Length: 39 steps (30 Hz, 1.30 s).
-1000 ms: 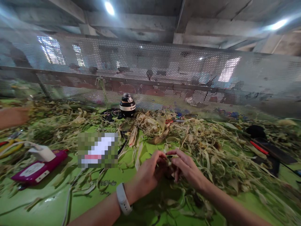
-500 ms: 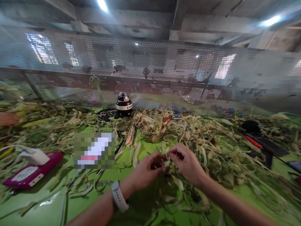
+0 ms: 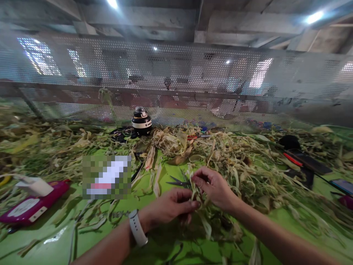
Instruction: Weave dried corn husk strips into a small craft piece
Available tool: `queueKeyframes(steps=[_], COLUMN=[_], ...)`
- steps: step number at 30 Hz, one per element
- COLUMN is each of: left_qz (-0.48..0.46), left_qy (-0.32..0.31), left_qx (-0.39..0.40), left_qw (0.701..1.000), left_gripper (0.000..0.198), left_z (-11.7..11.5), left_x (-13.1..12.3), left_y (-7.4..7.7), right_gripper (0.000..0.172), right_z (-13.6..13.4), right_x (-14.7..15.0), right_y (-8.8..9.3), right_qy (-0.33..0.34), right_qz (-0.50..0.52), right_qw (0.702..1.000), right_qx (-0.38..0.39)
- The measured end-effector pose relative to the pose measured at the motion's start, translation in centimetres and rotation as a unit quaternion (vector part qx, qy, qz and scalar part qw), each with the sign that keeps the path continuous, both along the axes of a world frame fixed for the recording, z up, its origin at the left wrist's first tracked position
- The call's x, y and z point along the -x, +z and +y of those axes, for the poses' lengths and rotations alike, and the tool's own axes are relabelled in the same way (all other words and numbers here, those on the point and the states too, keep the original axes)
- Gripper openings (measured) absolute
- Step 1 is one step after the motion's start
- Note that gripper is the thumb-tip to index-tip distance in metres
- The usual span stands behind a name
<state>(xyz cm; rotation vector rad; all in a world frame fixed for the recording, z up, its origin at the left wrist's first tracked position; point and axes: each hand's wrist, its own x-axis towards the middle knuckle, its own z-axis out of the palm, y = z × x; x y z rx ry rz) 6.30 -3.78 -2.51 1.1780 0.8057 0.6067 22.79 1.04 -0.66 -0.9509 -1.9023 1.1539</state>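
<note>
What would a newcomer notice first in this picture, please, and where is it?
Probably the right hand at lower centre, pinching a pale leafy strip, with the left hand close beside it. The magenta box with a white plug also stands out at the far left. Behind, a black bottle with a white band stands before the perforated screen.

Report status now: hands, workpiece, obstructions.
Left hand and right hand pinching pale plant strip. Dark scissor blades just beyond left hand. Dried leaves heaped around.
</note>
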Motion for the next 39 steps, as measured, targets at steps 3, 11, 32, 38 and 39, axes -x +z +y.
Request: queueKeyframes(steps=[3,11,32,38,39], left_qz=[0.002,-0.034,-0.097,-0.162,-0.162], left_qy=[-0.072,-0.004,0.146,0.21,0.214], left_qx=[0.034,0.031,0.025,0.021,0.02], left_qw=[0.997,0.999,0.984,0.964,0.963], left_gripper=[0.038,0.036,0.033,0.03,0.03], left_z=[-0.5,-0.3,0.6,0.8,0.8], left_x=[-0.2,-0.3,0.0,0.4,0.4], left_y=[0.4,-0.1,0.1,0.6,0.7], right_gripper=[0.022,0.033,0.023,0.03,0.033], right_z=[0.1,0.4,1.1,0.9,0.9], right_x=[0.1,0.0,-0.8,-1.6,-1.5], right_y=[-0.2,0.3,-0.1,0.6,0.5], right_qy=[-0.021,0.013,-0.061,-0.042,-0.01], right_qz=[0.013,0.021,-0.111,-0.16,-0.176], right_qw=[1.0,0.999,0.969,0.951,0.952], right_qx=[0.007,0.031,-0.21,-0.261,-0.252])
